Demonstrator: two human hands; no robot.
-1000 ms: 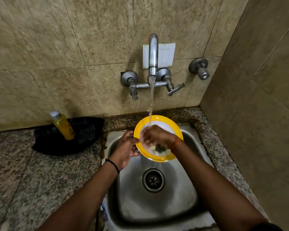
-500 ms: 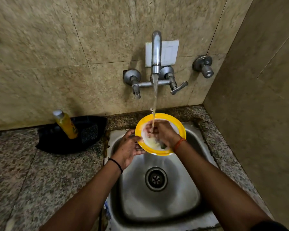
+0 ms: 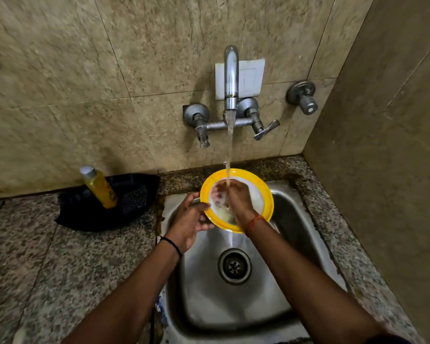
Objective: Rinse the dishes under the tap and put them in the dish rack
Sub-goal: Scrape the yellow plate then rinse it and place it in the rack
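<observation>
A home kitchen's washing-up corner — a small steel sink (image 3: 236,289) is sunk into a speckled granite bench (image 3: 60,264), beige stone tiles (image 3: 109,70) cover the 2 walls that meet here, and a wall-mounted tap (image 3: 231,78) runs water. A yellow dish-soap bottle (image 3: 100,187) stands in a black tray (image 3: 104,209) — plain household things.

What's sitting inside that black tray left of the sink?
A yellow bottle with a grey cap leans in the black tray, beside a dark scrubber-like pad. The bottle hides whatever lies beneath it.
</observation>
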